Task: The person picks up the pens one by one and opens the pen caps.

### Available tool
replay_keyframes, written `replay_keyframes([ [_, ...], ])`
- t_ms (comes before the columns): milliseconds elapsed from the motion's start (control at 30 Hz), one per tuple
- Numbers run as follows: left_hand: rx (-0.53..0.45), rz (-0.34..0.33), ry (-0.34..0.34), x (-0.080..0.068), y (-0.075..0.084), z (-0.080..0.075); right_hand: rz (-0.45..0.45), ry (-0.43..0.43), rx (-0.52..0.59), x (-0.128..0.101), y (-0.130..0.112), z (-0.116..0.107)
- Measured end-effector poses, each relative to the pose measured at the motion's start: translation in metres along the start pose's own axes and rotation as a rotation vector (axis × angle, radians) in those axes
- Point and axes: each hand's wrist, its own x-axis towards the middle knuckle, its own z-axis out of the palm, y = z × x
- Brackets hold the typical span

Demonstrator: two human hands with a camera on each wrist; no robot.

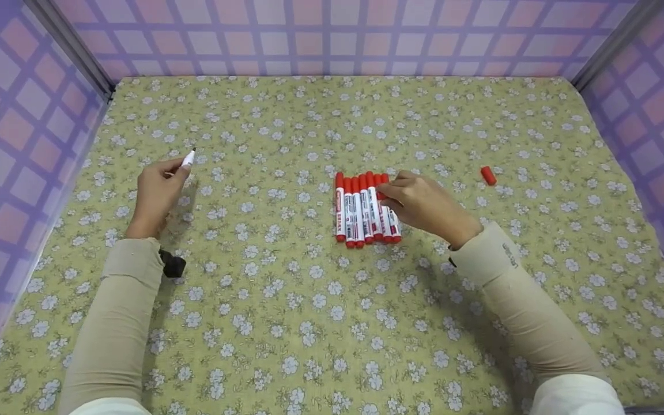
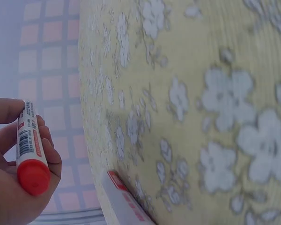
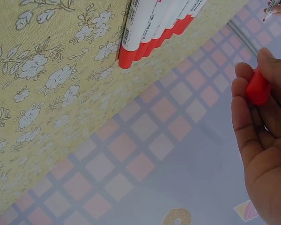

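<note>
My left hand (image 1: 158, 190) grips a white marker (image 1: 187, 158) at the left of the table, its uncapped dark tip pointing up and away. In the left wrist view the marker's (image 2: 28, 140) red butt end faces the camera between my fingers (image 2: 49, 159). Several capped red-and-white markers (image 1: 358, 210) lie side by side in a row at mid-table. My right hand (image 1: 407, 196) hovers over the right end of that row. In the right wrist view it pinches a red cap (image 3: 257, 88) between thumb and fingers (image 3: 246, 117), with the row of markers (image 3: 154, 28) beyond.
A second red cap (image 1: 488, 175) lies loose to the right of the row. A yellow-green flowered cloth (image 1: 309, 323) covers the table, enclosed by checked purple-and-pink walls (image 1: 15, 132) on the left, back and right. A small black object (image 1: 173, 266) sits by my left sleeve.
</note>
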Motion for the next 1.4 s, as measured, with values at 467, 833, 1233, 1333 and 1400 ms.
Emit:
replay_keyframes([
  [467, 0.049, -0.043, 0.051, 0.003, -0.024, -0.016, -0.015, 0.0, 0.007, -0.001, 0.002, -0.001],
  [833, 0.019, -0.161, 0.053, 0.002, -0.042, -0.026, -0.015, -0.001, 0.019, -0.002, 0.001, -0.001],
  [1233, 0.099, -0.212, 0.029, 0.001, -0.052, -0.031, -0.014, -0.001, 0.014, -0.003, 0.001, -0.001],
  [1333, 0.121, -0.221, 0.009, 0.001, -0.052, -0.031, -0.016, 0.002, 0.01, -0.003, 0.001, -0.001],
  [1400, 0.129, -0.232, -0.008, 0.001, -0.051, -0.031, -0.015, 0.005, 0.01, -0.003, 0.001, -0.001],
])
